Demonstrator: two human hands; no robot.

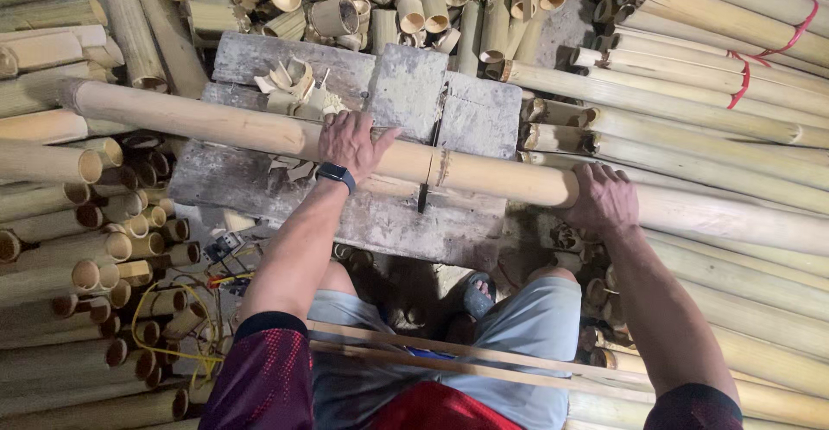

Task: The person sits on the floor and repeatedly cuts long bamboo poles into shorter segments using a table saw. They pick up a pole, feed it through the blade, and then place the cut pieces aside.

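At the far left we see stacked bamboo offcuts, their cut ends facing us, with yellow wiring on the floor beside them. A long bamboo pole lies across a worn wooden saw table, running from the far left down toward the near right. Our left hand, a dark watch on its wrist, is laid over the pole, fingers wrapped around the far side and thumb spread, pressing it to the table. Just right of that hand a thin saw blade stands up through a slot, and it crosses the pole by a node; whether it is already biting the wood we cannot tell. Further right, past the table's edge, our right hand is closed around the pole, holding up its overhanging length. On the far right lie long poles, some tied in red cord. We judge the step in hand to be cross-cutting the pole at the blade. The next move calls for both grips to stay firm, the pole square to the blade, and the left fingers well clear of it
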